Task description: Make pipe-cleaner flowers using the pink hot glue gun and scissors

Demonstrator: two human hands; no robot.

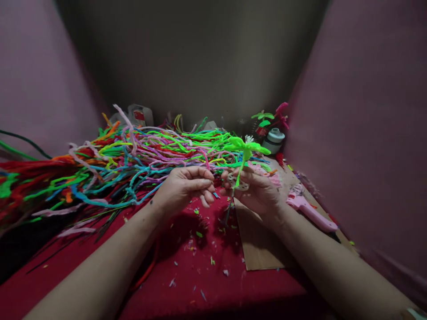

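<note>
A bright green fuzzy flower (246, 146) with a white tuft at its top stands upright on a thin stem. My right hand (258, 191) is closed round that stem, along with the handles of pale scissors (238, 182) that hang from its fingers. To the left of it, my left hand (188, 182) has thumb and forefinger pinched together; anything between them is too small to make out. Its other fingers curl loosely, and it does not touch the flower.
A heap of coloured fuzzy stems (160, 151) spans the back and left of the red cloth (187, 289). At right are cardboard (260, 244), a pink glue gun (313, 213) and a pale bottle (274, 140) near finished flowers (263, 118). Small scraps dot the cloth.
</note>
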